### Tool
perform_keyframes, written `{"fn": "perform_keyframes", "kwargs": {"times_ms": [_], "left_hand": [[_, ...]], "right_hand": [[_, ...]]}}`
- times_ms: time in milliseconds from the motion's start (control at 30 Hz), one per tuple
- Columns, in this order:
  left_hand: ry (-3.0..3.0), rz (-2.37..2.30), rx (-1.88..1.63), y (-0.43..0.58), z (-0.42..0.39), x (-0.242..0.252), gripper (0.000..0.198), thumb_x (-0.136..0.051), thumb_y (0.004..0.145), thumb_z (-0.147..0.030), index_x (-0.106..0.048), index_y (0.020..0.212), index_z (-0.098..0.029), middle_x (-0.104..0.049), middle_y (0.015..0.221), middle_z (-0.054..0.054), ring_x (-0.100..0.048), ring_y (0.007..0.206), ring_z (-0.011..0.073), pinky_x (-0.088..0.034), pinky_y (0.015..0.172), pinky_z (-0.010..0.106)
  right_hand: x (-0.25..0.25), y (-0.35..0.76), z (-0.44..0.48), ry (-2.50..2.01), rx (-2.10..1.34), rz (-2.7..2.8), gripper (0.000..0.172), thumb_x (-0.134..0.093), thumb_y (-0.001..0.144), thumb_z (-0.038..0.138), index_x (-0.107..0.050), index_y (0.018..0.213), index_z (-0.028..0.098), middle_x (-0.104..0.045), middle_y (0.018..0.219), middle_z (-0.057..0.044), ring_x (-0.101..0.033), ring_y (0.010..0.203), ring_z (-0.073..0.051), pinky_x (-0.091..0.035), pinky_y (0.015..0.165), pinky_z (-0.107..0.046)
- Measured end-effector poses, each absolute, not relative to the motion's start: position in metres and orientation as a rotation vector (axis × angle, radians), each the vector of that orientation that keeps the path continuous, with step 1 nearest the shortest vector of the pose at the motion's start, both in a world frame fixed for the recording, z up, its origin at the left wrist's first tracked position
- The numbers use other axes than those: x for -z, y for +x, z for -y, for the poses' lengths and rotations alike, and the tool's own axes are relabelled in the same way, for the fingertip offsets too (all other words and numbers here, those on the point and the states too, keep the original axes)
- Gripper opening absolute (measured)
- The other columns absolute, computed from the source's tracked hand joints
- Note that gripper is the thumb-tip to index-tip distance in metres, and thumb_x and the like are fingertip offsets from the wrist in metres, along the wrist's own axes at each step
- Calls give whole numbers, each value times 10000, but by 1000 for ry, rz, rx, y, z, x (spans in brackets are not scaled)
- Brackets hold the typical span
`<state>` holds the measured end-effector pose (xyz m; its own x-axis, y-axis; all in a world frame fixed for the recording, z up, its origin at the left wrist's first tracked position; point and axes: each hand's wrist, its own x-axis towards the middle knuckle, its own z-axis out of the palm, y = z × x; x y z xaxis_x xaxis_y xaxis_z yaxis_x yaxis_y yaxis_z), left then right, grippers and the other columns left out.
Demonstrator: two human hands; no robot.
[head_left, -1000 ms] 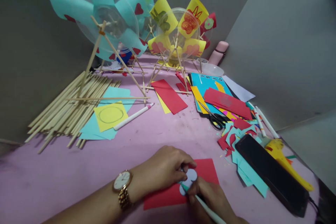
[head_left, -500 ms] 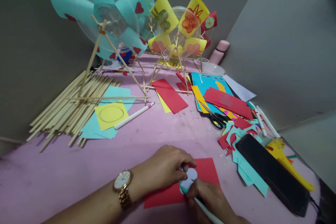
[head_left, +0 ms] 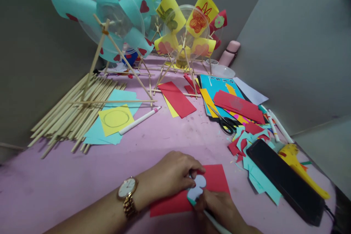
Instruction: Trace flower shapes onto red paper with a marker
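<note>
A red paper sheet (head_left: 216, 179) lies on the pink table near its front edge. On top of it sits a small pale cutout with rounded lobes (head_left: 195, 191). My left hand (head_left: 178, 173), with a gold watch (head_left: 127, 187) on the wrist, presses the cutout's upper left side with bent fingers. My right hand (head_left: 216, 204) is closed around a white marker (head_left: 215, 222), whose green tip (head_left: 192, 202) touches the cutout's lower left edge. Part of the cutout is hidden by my fingers.
Paper pinwheels on stick stands (head_left: 108, 31) rise at the back. Bamboo sticks (head_left: 68, 113) lie left. Scissors (head_left: 226, 124), paper scraps (head_left: 241, 142), a black phone (head_left: 285, 181) and a yellow glue gun (head_left: 301, 172) lie right. A capped marker (head_left: 139, 120) lies mid-left.
The marker tip in my right hand has moved slightly down along the cutout's lower left edge. My left hand stays in place.
</note>
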<state>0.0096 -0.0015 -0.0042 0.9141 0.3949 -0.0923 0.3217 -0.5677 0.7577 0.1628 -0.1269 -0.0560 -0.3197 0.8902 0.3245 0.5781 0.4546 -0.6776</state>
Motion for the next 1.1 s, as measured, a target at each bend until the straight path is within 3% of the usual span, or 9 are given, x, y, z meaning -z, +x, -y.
{"fn": "perform_keyframes", "kwargs": {"times_ms": [567, 1100], "left_hand": [[2208, -519, -108, 10, 2, 3, 335, -659, 737, -42, -687, 1034, -196, -712, 890, 13, -618, 765, 143, -409, 677, 214], [2184, -513, -105, 11, 2, 1, 315, -639, 732, -31, -693, 1009, -170, -680, 815, -4, -577, 698, 118, -395, 634, 194]], "right_hand": [[59, 166, 132, -1220, -524, 2021, 220, -432, 726, 24, -446, 742, 243, -566, 524, 86, -532, 403, -79, -339, 415, -160], [57, 170, 135, -1236, -623, 1943, 208, -399, 719, 42, -459, 723, 242, -600, 532, 57, -532, 402, -90, -363, 410, -161]]}}
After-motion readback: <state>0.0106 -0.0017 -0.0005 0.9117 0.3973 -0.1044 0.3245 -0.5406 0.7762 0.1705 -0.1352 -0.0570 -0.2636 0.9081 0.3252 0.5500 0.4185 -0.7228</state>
